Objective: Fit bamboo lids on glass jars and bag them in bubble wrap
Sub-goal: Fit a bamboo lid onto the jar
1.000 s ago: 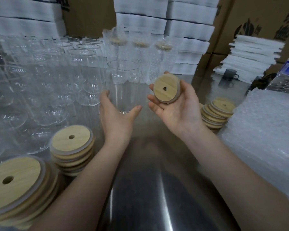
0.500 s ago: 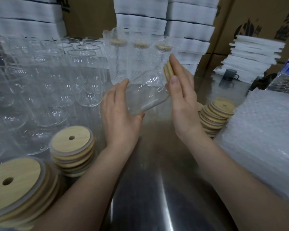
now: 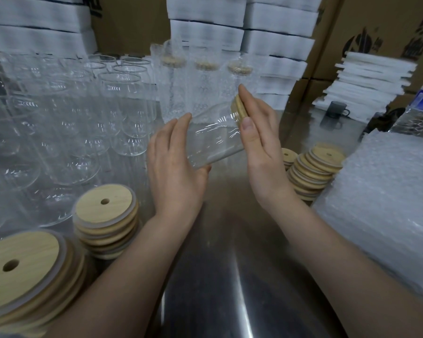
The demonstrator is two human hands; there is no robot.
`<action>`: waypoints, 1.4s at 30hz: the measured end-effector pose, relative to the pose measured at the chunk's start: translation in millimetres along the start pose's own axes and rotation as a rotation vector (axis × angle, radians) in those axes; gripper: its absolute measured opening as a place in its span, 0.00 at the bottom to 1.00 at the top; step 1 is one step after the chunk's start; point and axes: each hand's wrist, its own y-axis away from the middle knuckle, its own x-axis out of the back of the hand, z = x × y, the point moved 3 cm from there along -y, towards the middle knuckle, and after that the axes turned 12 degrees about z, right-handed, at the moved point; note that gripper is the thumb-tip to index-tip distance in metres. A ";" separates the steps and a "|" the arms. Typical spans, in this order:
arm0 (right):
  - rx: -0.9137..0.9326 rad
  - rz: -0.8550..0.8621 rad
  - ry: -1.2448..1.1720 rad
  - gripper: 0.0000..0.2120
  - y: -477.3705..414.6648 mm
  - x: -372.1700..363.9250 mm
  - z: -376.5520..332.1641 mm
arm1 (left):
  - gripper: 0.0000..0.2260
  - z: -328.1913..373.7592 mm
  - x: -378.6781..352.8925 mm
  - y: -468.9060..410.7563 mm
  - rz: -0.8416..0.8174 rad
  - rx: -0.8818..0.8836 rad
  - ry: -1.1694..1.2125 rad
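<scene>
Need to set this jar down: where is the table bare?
The bare steel table nearest you, bordered by lid stacks left and bubble wrap right. Crowded: glasses far left, wrapped jars behind.

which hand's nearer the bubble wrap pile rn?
Right. The right hand, pressing the lid onto the jar, sits left of the bubble wrap pile; the left hand holds the jar's base, farther left.
</scene>
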 end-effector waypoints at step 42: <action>-0.398 0.192 1.123 0.15 -31.2 147.6 -35.1 | 0.38 -20.3 -4.2 -2.5 0.082 0.422 0.149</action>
